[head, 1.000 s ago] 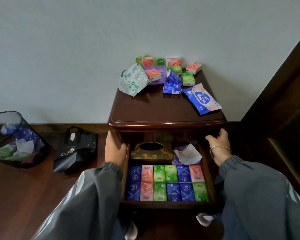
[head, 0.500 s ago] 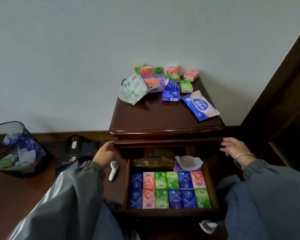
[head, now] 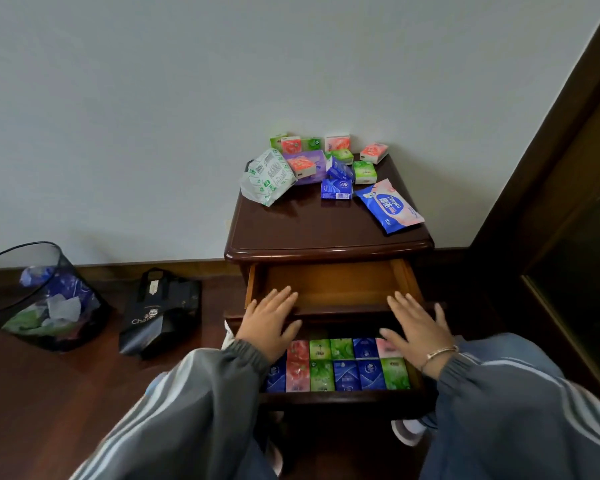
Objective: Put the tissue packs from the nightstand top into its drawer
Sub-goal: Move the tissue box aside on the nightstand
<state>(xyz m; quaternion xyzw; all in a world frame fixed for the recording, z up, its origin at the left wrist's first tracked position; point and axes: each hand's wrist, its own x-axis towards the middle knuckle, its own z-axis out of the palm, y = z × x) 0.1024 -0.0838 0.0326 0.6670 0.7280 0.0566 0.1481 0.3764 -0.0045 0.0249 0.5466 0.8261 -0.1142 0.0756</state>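
Several small tissue packs (head: 336, 188) in red, green and blue lie at the back of the dark wooden nightstand top (head: 312, 230), with a green-white wipes pack (head: 269, 176) and a blue-pink wipes pack (head: 390, 206). The upper drawer (head: 333, 282) stands pulled out and bare inside. My left hand (head: 269, 322) and my right hand (head: 414, 323) rest with straight fingers on its front edge. Below them the lower drawer (head: 343, 396) is out, filled with rows of tissue packs (head: 340, 365).
A black mesh bin (head: 39, 296) with wrappers stands on the wooden floor at the left. A black bag (head: 160, 313) lies beside the nightstand. A dark wooden door frame (head: 551, 202) runs along the right. My grey sleeves cover the foreground.
The upper drawer has come out from shut to well open. Both hands moved from the nightstand's sides to the upper drawer's front edge, over the lower drawer.
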